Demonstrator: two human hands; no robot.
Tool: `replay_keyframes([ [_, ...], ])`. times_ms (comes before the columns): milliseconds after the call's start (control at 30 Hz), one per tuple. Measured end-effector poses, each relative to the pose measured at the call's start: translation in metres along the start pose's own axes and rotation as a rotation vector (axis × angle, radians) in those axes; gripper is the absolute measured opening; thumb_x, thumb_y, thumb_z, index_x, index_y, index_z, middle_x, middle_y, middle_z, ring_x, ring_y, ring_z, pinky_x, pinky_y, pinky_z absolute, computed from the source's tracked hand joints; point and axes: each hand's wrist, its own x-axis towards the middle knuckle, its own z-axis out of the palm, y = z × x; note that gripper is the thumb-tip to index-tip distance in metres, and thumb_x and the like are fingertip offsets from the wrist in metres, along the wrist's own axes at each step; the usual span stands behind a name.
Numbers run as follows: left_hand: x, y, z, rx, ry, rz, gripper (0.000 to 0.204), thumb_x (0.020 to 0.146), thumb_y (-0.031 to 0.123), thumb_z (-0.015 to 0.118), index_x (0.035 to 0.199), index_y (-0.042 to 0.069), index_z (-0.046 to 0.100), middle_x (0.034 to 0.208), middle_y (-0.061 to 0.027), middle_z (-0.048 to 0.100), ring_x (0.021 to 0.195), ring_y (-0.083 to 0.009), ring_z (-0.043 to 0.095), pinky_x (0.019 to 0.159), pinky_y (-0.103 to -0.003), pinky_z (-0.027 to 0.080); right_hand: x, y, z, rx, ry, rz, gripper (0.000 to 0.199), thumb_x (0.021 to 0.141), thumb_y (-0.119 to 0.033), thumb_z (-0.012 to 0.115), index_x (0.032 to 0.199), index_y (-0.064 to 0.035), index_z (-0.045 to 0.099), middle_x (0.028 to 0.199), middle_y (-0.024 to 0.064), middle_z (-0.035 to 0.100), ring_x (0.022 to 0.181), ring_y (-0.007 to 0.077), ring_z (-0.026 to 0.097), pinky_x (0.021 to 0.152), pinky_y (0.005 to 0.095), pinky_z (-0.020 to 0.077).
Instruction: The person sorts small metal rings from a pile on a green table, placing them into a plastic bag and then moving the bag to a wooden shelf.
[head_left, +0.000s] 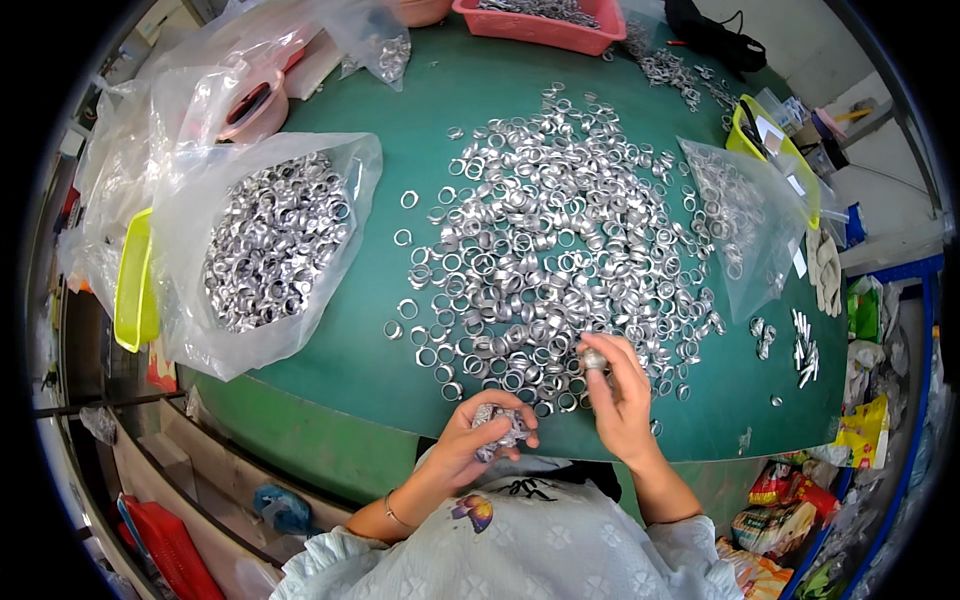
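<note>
A wide heap of silvery metal rings spreads over the green table before me. My left hand, near the table's front edge, is closed round a small cluster of metal rings. At the heap's near right side, my right hand pinches a metal ring between thumb and fingers. How many rings sit in that pinch is hard to tell. To the left of the heap, a clear plastic bag lies spread out with many metal rings on it.
A pink tray of metal parts stands at the far edge. Yellow-green baskets flank the table. At right lie another clear bag of rings, short metal rods and gloves. Bright packets fill a blue-framed rack.
</note>
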Motion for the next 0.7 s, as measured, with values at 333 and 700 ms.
replay_keyframes([
  [333, -0.008, 0.01, -0.009, -0.029, 0.042, 0.037, 0.028, 0.08, 0.018, 0.067, 0.103, 0.007, 0.054, 0.095, -0.0159, 0.057, 0.082, -0.0263, 0.06, 0.055, -0.025, 0.053, 0.089, -0.008, 0.038, -0.213, -0.25, -0.147, 0.023, 0.087, -0.005, 0.046, 0.108, 0.0, 0.053, 0.089, 0.0125, 0.047, 0.075, 0.0244, 0.053, 0.065, 0.0319, 0.0435],
  [700, -0.02, 0.018, -0.02, -0.102, 0.012, 0.115, 0.025, 0.082, 0.014, 0.063, 0.105, 0.007, 0.054, 0.097, -0.0157, 0.058, 0.084, -0.0259, 0.062, 0.059, -0.027, 0.054, 0.132, 0.006, 0.057, -0.331, -0.302, -0.16, 0.019, 0.087, -0.017, 0.055, 0.095, -0.0008, 0.056, 0.087, 0.0154, 0.055, 0.07, 0.0248, 0.057, 0.063, 0.0354, 0.0456],
])
